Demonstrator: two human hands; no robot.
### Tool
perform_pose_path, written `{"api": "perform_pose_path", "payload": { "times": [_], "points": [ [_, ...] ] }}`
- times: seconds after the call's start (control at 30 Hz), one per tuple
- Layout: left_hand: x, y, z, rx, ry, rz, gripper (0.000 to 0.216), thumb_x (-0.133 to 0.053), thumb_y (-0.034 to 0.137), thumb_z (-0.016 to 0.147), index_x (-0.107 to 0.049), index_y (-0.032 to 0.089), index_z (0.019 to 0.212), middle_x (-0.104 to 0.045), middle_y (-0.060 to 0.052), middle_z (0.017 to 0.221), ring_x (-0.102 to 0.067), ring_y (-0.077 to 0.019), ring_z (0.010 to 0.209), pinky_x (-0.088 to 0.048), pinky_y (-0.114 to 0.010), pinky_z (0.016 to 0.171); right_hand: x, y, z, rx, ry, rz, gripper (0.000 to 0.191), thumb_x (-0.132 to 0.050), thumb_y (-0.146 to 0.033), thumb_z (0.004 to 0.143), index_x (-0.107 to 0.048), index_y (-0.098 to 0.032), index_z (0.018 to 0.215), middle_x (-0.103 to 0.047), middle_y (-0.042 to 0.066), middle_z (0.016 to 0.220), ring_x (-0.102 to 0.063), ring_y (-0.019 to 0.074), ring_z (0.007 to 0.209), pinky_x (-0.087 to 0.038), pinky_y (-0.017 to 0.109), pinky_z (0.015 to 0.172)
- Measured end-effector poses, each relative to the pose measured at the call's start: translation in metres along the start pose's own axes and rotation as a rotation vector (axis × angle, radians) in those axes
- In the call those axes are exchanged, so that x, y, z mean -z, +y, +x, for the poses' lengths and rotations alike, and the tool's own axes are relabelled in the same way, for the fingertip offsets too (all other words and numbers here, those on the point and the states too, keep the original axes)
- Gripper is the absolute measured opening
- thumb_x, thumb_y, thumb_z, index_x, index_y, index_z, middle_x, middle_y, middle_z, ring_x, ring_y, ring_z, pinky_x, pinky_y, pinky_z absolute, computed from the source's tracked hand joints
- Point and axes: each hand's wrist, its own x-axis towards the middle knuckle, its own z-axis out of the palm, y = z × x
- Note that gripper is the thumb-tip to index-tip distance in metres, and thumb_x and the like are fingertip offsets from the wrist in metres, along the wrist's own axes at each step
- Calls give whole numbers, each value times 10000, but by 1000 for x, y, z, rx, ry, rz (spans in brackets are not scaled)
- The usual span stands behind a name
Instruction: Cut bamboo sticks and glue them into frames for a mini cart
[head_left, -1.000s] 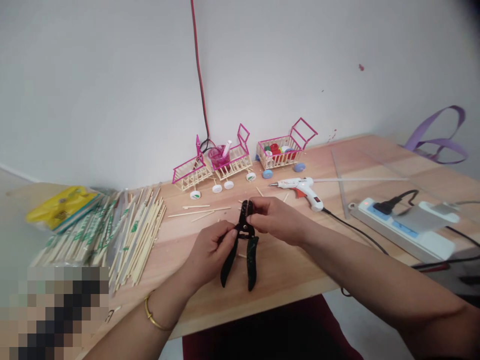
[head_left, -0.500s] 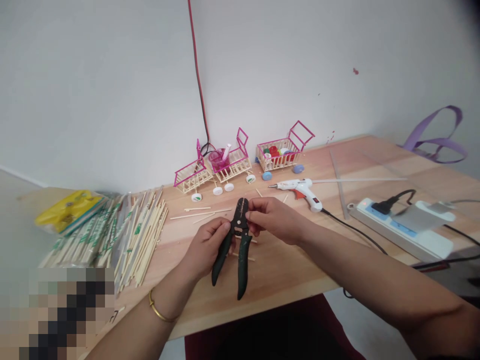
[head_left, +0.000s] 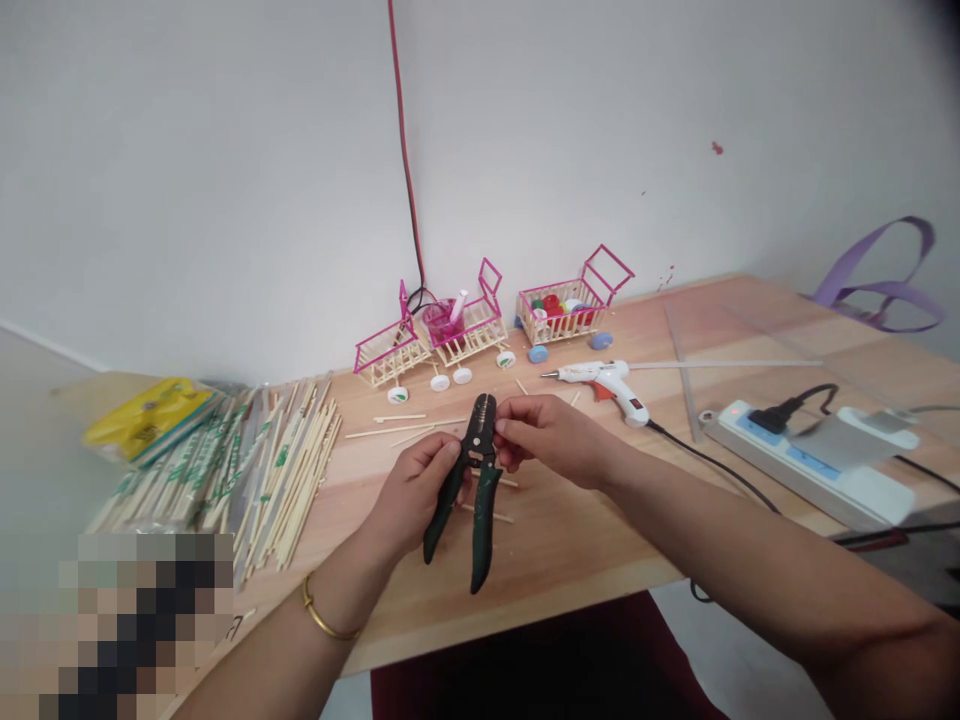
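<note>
A pair of wire strippers (head_left: pixel 480 440) with dark green handles is held up over the table, jaws pointing away from me and handles spread. My left hand (head_left: pixel 420 490) is closed around the left handle, thumb on top near the pivot. The right handle hangs free of both palms. At the right edge of the tool's head, my right hand (head_left: pixel 551 438) has thumb and fingers pinched against it; whether a small piece is also between those fingertips is hidden. Short wooden sticks (head_left: pixel 405 432) lie on the tabletop just beyond and beneath the tool.
Three small stick-built carts (head_left: pixel 562 312) with pink trim stand along the wall. A white glue gun (head_left: pixel 611 380) lies to the right, its cord near a power strip (head_left: pixel 810 460). Bundled sticks (head_left: pixel 292 490) and a yellow packet (head_left: pixel 150 415) cover the table's left side.
The strippers' right handle has swung slightly inward, toward the left one. Both hands keep nearly the same grip, and the whole view has shifted a little.
</note>
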Motion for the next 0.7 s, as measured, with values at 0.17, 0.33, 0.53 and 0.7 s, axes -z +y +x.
{"api": "perform_pose_path", "payload": {
  "times": [0.17,0.33,0.53,0.7],
  "points": [
    [-1,2,-1,-19,2,43,302,-553,447,866,-572,149,826,-544,21,592,-455,-78,489,-353,-189,481,0,0,0,22,16,-77,233,-579,-341,832,-549,-154,696,-572,-24,590,-556,86,548,-491,241,561],
    [1,2,-2,-91,33,262,308,-500,441,897,-583,158,810,-557,10,631,-470,-93,533,-371,-200,505,0,-2,-4,62,18,-242,246,-582,-339,848,-523,-168,680,-574,-34,564,-535,84,528,-447,228,554],
    [2,4,-5,-152,64,379,329,-450,443,923,-575,161,810,-557,12,617,-479,-103,553,-381,-207,520,2,1,-3,60,-71,-86,263,-594,-390,844,-529,-159,737,-572,-26,628,-549,88,571,-459,241,589],
    [-2,1,-4,-69,21,160,352,-448,491,914,-550,162,838,-561,19,619,-481,-94,510,-390,-208,500,1,2,-1,102,-92,-72,296,-598,-445,849,-517,-167,783,-577,-16,657,-549,98,595,-450,255,610]
  ]
}}
